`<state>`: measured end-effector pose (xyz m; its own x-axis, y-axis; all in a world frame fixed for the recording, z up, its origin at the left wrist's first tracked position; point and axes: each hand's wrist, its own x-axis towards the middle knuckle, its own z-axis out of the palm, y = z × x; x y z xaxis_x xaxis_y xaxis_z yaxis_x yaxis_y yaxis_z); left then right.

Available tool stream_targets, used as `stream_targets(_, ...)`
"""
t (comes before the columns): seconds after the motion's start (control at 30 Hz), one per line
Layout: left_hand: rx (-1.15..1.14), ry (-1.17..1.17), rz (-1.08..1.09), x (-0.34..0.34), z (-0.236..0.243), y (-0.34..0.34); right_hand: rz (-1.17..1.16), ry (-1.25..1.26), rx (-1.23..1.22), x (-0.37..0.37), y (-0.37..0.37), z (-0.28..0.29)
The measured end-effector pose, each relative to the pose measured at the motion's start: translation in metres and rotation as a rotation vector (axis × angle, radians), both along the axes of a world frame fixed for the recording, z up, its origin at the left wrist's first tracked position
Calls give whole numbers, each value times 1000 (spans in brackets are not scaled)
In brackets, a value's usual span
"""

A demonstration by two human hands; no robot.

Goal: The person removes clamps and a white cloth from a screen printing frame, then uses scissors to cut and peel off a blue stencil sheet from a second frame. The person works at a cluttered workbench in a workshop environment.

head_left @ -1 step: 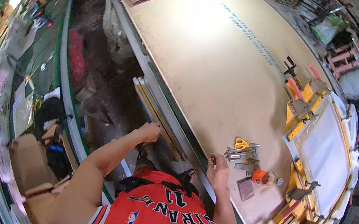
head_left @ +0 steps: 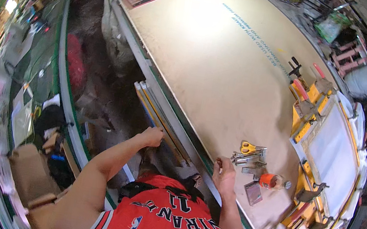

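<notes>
My left hand (head_left: 153, 136) is closed in a loose fist in front of my body, over the gap beside the large board. Whatever it may hold is hidden. At the near left edge of the board (head_left: 215, 71) is my right hand (head_left: 225, 175), fingers slightly bent and apart, with nothing visible in them. Closest to it on the board lie yellow-handled scissors (head_left: 247, 148) beside several metal tools (head_left: 249, 158). A small flat brownish box (head_left: 253, 193) and a clear bottle with an orange label (head_left: 270, 181) lie just right of that hand.
Yellow frame pieces with clamps (head_left: 309, 193) hold a white-covered panel (head_left: 335, 156) at the board's right. Long boards (head_left: 162, 123) stand in the gap beside the table. A cluttered green bench (head_left: 45, 61) and a cardboard box (head_left: 31, 168) are on my left.
</notes>
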<state>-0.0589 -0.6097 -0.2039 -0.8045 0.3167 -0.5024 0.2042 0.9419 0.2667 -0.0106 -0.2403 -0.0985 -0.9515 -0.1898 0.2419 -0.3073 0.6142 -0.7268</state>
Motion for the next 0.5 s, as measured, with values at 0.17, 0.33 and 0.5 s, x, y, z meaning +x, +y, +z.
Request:
stream_targets(0.17,-108,-23,-242,-46,-40,-44,-240,-9,-14,-10,-58,0)
stream_targets(0.33,-89,97,-547,-83,-82,-73,-416,-36,20,7,-130,2)
stream_targets(0.5,58,198,-692,-81,-96,-96,-555,-106,48,41,-196,11)
